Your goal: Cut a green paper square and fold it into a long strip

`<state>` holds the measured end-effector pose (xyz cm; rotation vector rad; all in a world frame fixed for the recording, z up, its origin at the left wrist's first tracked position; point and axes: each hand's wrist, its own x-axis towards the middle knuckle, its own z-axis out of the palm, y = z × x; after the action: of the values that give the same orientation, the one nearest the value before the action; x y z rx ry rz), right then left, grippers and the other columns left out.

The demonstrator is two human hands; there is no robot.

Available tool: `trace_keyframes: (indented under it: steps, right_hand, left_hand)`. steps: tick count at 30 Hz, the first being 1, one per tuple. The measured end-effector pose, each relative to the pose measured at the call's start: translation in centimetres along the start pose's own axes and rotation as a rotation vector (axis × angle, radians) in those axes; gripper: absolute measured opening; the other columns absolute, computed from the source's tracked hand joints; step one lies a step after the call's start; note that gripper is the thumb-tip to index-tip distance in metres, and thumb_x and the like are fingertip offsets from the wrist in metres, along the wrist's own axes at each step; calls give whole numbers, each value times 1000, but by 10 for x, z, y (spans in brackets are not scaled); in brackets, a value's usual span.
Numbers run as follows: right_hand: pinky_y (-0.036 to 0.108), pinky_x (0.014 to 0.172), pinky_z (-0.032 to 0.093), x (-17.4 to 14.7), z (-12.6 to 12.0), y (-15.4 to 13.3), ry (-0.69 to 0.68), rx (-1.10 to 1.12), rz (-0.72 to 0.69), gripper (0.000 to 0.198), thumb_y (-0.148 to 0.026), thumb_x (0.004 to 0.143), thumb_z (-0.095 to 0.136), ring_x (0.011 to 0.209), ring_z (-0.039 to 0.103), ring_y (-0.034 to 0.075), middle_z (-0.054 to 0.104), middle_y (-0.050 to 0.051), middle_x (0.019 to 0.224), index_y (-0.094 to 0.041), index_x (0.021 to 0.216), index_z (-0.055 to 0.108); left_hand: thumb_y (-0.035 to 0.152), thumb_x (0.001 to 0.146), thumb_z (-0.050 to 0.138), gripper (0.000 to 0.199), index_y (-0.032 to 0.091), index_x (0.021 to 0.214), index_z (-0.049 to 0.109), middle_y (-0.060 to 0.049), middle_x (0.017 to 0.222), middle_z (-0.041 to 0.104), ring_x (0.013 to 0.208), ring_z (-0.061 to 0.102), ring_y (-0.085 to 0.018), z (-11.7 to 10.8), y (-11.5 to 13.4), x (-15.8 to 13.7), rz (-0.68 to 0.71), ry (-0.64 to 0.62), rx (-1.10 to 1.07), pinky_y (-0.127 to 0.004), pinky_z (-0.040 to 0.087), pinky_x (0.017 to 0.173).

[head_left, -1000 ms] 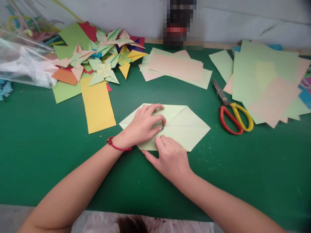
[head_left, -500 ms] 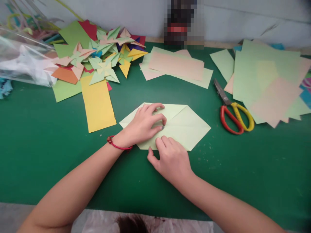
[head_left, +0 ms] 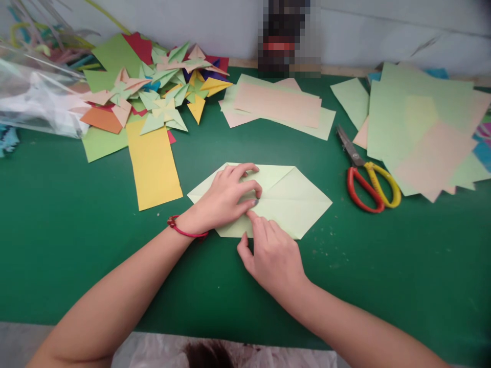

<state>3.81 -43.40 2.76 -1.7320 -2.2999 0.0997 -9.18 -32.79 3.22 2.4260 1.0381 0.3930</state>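
One folded paper (head_left: 301, 202) | long axis sideways | tips left and right

Soft, fairly even light fills the frame; its source lies out of view. The folded pale green paper (head_left: 295, 202) at center looks bright yet keeps its crease visible. The green tabletop (head_left: 226, 312) darkens toward the lower middle, with faint, soft-edged shadow near the forearms. White glare streaks cross the clear plastic (head_left: 42, 110) at left, blurring what lies beneath. Coarse pixelation masks a patch (head_left: 286, 38) at upper middle. Fine detail is soft, and the upper right corner dims.
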Motion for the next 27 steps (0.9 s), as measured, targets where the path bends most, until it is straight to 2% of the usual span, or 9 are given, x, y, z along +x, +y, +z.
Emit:
trace_keyframes:
  steps: [3,6,12,18,22,27]
  right_hand:
    - [30,57,31,0,-1,0,-11,-17,-1,14,-19,83,44,63,45,16,52,2,67,-14,86,57]
    - [31,57,28,-1,-2,0,-22,-32,-18,17,-20,83,45,61,42,15,47,1,63,-19,67,49]
    - [32,60,27,-1,-2,0,-42,-62,-32,18,-22,83,45,61,44,16,46,1,61,-20,65,47]
    - [30,55,26,-1,-4,3,-39,-98,15,21,-20,83,44,55,47,15,47,-1,57,-20,63,46]
    - [27,46,18,0,-9,12,-56,-121,86,23,-21,85,44,50,49,13,49,-3,53,-20,63,47]
    - [25,43,12,2,-17,22,-115,-173,146,24,-20,85,43,40,47,12,51,-2,48,-19,61,48]
  left_hand:
    - [18,82,52,14,23,92,60,-5,130,43,116,41,-24,-1,1,0,0,-4,-1,-42,32,99]
    - [17,81,52,15,24,92,60,-5,130,43,117,41,-24,-1,1,0,-3,-5,4,-42,31,100]
    - [18,82,52,14,23,93,60,-5,130,43,117,41,-23,-1,1,0,3,0,11,-41,31,100]
    - [19,82,52,14,23,93,60,-5,130,43,116,41,-23,0,0,-1,8,-4,21,-41,32,99]
    - [19,83,52,13,23,93,60,-5,131,43,117,40,-23,0,-1,-1,7,-1,17,-41,31,100]
    - [20,83,53,13,23,93,60,-5,131,43,117,40,-23,1,-1,-1,2,-5,18,-41,31,100]
